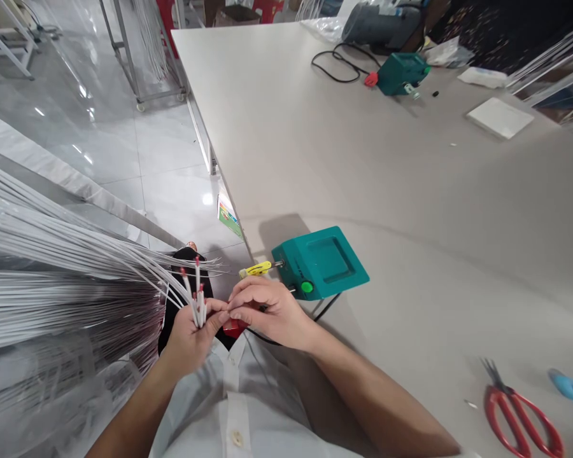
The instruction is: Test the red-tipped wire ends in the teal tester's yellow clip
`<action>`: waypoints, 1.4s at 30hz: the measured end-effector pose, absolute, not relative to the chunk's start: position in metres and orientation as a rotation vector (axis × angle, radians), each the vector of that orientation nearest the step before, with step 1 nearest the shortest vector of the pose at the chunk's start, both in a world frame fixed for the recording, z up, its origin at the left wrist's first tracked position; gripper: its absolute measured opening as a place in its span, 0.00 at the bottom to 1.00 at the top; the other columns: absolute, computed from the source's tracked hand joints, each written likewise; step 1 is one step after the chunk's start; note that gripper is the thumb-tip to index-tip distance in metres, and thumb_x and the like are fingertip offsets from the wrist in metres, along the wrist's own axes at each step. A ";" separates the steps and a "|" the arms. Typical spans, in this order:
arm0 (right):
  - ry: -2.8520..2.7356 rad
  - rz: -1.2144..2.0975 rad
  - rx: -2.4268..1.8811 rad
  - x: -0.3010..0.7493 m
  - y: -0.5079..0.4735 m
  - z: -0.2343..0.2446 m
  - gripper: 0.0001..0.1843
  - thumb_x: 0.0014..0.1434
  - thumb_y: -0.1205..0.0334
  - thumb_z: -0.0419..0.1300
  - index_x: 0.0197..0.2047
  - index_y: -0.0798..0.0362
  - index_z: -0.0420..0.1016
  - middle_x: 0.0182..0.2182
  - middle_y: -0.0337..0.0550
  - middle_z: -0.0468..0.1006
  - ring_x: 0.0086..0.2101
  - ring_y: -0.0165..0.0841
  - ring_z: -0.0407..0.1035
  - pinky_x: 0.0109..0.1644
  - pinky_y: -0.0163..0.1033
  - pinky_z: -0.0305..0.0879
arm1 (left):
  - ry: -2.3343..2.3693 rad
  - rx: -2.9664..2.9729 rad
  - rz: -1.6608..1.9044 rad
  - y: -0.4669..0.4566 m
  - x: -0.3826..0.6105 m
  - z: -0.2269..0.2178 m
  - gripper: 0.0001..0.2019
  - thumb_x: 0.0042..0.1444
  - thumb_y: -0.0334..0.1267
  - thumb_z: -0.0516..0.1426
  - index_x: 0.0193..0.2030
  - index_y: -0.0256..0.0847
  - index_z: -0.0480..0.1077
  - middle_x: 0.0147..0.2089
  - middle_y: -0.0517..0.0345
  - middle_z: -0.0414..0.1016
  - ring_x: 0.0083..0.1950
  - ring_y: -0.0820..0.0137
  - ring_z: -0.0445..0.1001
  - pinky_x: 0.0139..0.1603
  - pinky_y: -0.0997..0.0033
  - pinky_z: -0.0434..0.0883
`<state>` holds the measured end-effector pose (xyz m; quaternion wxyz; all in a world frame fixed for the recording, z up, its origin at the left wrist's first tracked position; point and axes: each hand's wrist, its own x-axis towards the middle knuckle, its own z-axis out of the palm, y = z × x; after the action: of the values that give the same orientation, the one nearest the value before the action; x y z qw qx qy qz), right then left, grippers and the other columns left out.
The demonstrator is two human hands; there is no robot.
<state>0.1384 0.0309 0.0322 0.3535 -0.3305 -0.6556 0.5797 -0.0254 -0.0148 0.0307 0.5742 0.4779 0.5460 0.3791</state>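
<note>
My left hand [193, 331] is closed around several white wires [198, 312] with red tips, which stand up between its thumb and fingers. My right hand [274, 312] meets it at the fingertips, thumb and fingers pinched together; whatever lies between them is too small or hidden to make out. Just beyond my right hand, a teal device [322, 264] with a green button sits at the table's edge. A yellow clip-like piece [255, 270] is attached to its left side. Something red [233, 327] shows partly below my fingers.
Long bundles of white wires [71, 254] hang on a rack at my left. Red-handled scissors [516, 407] and a blue object [570, 386] lie on the table [410, 210] at lower right. Farther back are another teal device [401, 73], a black cable [337, 67] and a white block [500, 117].
</note>
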 end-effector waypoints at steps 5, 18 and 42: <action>-1.262 1.788 -0.780 0.131 0.026 0.025 0.03 0.50 0.64 0.63 0.27 0.54 0.75 0.27 0.39 0.70 0.21 0.23 0.65 0.22 0.29 0.63 | 1.156 0.779 0.952 -0.018 -0.025 0.019 0.08 0.50 0.39 0.59 0.27 0.36 0.73 0.20 0.62 0.67 0.18 0.81 0.56 0.18 0.80 0.53; -1.507 1.285 -0.995 0.123 0.016 0.020 0.09 0.57 0.66 0.55 0.27 0.53 0.73 0.21 0.39 0.73 0.26 0.28 0.67 0.30 0.34 0.66 | 1.097 0.487 1.121 -0.021 -0.006 0.012 0.06 0.50 0.37 0.59 0.27 0.37 0.73 0.22 0.63 0.70 0.18 0.85 0.56 0.17 0.85 0.51; -2.032 0.965 -1.063 0.139 0.024 0.028 0.06 0.58 0.63 0.53 0.36 0.53 0.71 0.34 0.45 0.74 0.34 0.31 0.68 0.37 0.35 0.65 | 1.340 0.655 1.059 -0.020 -0.006 0.020 0.09 0.48 0.40 0.60 0.29 0.35 0.73 0.19 0.63 0.67 0.16 0.83 0.54 0.14 0.83 0.52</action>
<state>0.1388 0.0238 0.0278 0.3209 -0.4046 -0.7735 0.3675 -0.0060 -0.0204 0.0199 0.6101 0.2836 0.5805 0.4587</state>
